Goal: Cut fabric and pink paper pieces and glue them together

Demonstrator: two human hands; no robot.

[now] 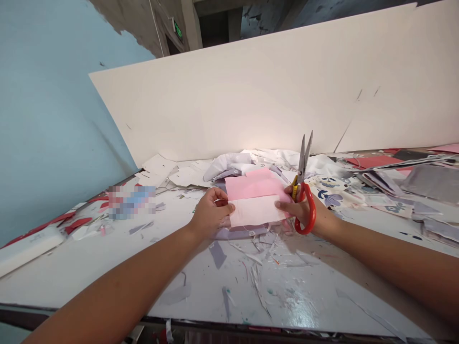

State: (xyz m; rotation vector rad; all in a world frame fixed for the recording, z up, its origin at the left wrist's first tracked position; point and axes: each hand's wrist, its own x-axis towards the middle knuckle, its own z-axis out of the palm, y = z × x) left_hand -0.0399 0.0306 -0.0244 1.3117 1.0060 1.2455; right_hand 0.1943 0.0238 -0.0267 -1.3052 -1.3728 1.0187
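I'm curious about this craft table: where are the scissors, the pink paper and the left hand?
Red-handled scissors [312, 210]: head view, on the red handle loop.
Pink paper [251, 187]: head view, on its middle.
Left hand [210, 212]: head view, on its back.

**No readable text anywhere in view**
A green lit sign [177, 28] sits high on the far-left concrete wall [143, 26], but its small, slanted marks cannot be read. A pixelated patch [132, 202] blurs out whatever lies on the left of the worktop [89, 267]. The yellow part of the scissors [294, 191] shows no legible marking or brand.
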